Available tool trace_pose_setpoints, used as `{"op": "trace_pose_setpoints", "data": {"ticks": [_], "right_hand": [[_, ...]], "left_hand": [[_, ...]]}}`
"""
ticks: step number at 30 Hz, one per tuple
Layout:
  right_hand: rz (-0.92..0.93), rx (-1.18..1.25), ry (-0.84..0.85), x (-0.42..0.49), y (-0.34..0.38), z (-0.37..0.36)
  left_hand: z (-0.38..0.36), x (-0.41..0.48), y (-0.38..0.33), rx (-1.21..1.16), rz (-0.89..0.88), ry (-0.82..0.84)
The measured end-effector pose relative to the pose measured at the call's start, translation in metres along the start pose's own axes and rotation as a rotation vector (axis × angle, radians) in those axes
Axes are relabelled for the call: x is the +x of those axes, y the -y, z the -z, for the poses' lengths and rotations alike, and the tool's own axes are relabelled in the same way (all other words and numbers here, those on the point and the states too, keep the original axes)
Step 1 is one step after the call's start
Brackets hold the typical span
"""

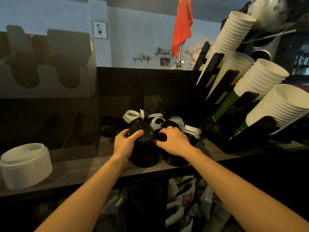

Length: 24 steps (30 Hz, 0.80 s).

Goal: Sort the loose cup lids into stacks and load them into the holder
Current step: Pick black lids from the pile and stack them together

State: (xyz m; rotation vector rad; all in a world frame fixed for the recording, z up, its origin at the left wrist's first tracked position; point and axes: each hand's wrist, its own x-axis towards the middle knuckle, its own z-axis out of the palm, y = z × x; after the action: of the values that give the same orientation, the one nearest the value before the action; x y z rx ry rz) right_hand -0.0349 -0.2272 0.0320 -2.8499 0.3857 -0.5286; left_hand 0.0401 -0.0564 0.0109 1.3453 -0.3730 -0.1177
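Black lid stack (143,148): stands on the desk (87,166) at centre, top lid tilted toward the camera.

Left grip (124,143): wraps the stack's upper part from 9 o'clock, thumb across the top lid.

Right grip (173,141): just beside the stack at 3 o'clock, fingers curled down among dark lids. Cannot tell whether it pinches one, since it is black on black. A second black stack (175,162) shows under its wrist.

Loose pile (157,119): black and white lids mixed, at 12 o'clock behind both hands.

Judgement: the step in hand is building the black stack. The left hand should keep the column upright. The right should feed one matching lid at a time, seating each rim fully.

White lids belong with the white stack (25,164), well apart at 9 o'clock. The holder (50,77) is at 10 o'clock, its slots too dark to read.
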Motion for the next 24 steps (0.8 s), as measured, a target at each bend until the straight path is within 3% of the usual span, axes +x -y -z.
{"op": "trace_pose_setpoints", "data": {"ticks": [4,10,15,24], "right_hand": [[-0.002,-0.024,0.009,0.000,-0.004,-0.001],[0.034,0.529,-0.353,0.000,0.000,0.002],[0.003,0.924,-0.334,-0.002,0.013,0.008],[-0.080,1.212,-0.337,0.000,0.013,0.003]], "left_hand": [[0.000,0.002,0.001,-0.002,0.003,-0.020],[0.003,0.007,0.005,0.003,-0.016,-0.096],[0.004,0.007,0.006,-0.023,-0.032,-0.112],[0.005,0.005,0.005,-0.053,-0.017,-0.100]]}}
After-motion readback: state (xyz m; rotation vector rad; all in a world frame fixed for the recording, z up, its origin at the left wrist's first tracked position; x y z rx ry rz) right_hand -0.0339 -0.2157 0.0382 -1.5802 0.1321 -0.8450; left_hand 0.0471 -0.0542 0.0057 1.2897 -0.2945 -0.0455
